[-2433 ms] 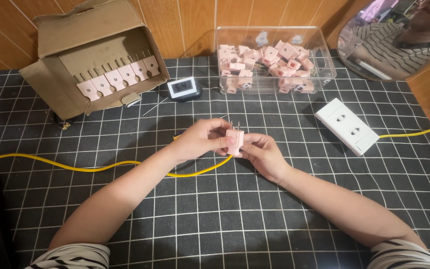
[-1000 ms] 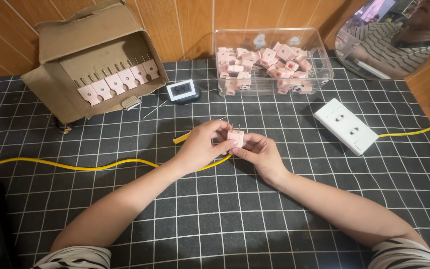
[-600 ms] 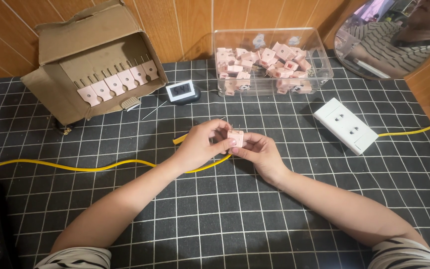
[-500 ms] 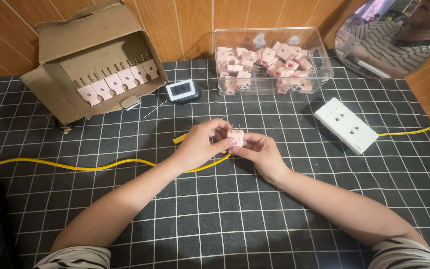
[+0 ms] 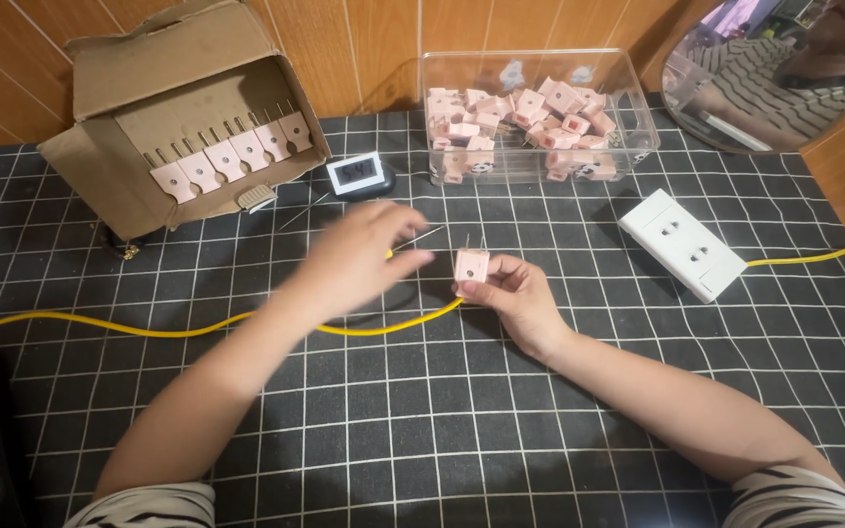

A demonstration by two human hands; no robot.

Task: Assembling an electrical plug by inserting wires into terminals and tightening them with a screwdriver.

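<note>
Head view, single entry. Right hand (image 5: 520,298): fingers closed around a small pink plug (image 5: 470,266), held just above the surface (image 5: 442,430) near its centre; two thin metal prongs point up and away from the person, so the plug's long axis runs roughly away from the body. Left hand (image 5: 359,256): blurred, fingers loosely spread, holding nothing that can be made out; it sits just left of the plug, apart from it, its fingertips nearest the plug's left side. The right hand is the one on the plug; the left is the nearer free hand. Yellow cable (image 5: 178,330): lies across the surface from the left edge, passes under both hands, and shows again at the right, behind a white socket block (image 5: 682,244), which lies flat, well right of the plug. Clear tub (image 5: 638,108): open-topped, at the far edge beyond the hands, holding a loose heap of pink plugs (image 5: 520,122) of the same kind. Cardboard box (image 5: 178,117): far left, tipped on its side, flap open; a row of pink plugs stands slotted along a card strip inside. Small digital timer (image 5: 356,175): between box and tub. Round mirror (image 5: 784,68): far right corner.
</note>
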